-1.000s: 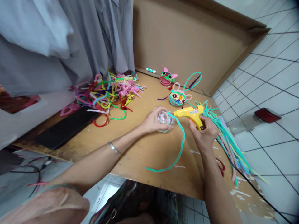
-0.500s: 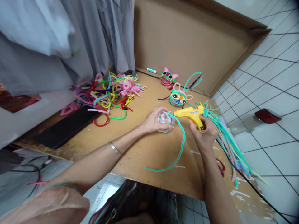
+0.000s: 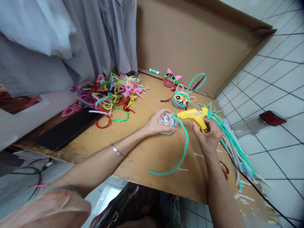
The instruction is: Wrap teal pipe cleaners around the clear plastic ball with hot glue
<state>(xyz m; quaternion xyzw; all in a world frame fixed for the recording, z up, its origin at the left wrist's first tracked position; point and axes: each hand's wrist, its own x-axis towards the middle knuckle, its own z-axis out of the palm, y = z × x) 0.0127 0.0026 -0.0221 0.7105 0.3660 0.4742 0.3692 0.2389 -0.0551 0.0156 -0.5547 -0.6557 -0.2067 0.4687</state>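
My left hand [image 3: 158,123] is closed around a clear plastic ball-like piece [image 3: 169,122], with whitish and coloured bits visible inside or on it. A turquoise pipe cleaner [image 3: 186,139] starts at the top of this piece and curves down across the board toward me. My right hand [image 3: 210,133] grips a yellow hot glue gun [image 3: 193,114] by its handle. Its nozzle points left and meets, or nearly meets, the edge of the clear piece beside the pipe cleaner; actual contact is too small to tell.
Two decorated animal-face balls, one pink-eared [image 3: 169,79] and one turquoise [image 3: 180,99], stand behind. Loose pipe cleaners [image 3: 114,88] and a black phone [image 3: 68,128] lie left. Straight pipe cleaners [image 3: 234,145], red-handled scissors [image 3: 224,170] and a black cord [image 3: 251,185] lie right.
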